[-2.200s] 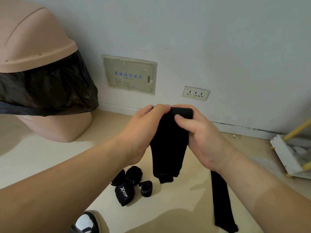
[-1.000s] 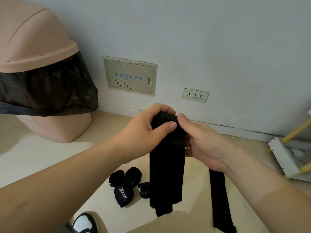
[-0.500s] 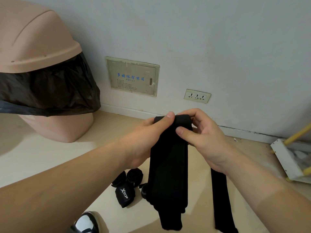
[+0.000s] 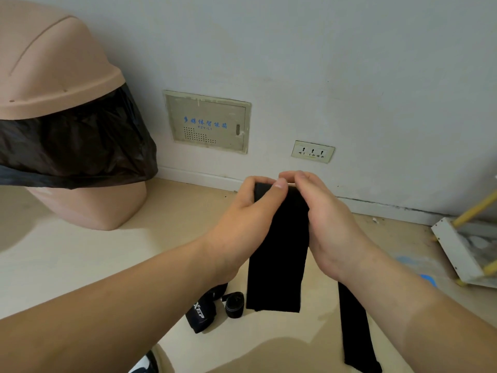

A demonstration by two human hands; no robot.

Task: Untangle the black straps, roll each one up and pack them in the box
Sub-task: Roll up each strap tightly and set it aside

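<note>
Both hands hold the top end of a black strap (image 4: 278,251) in the air: the left hand (image 4: 250,211) pinches its left corner, the right hand (image 4: 330,219) curls around its right edge. The strap hangs straight down between them, long axis vertical, free end pointing to the floor (image 4: 80,265). So I think rolling should start from the top. A second strap (image 4: 355,327) lies flat on the floor below the right forearm, rolled straps (image 4: 234,305) below the left wrist.
</note>
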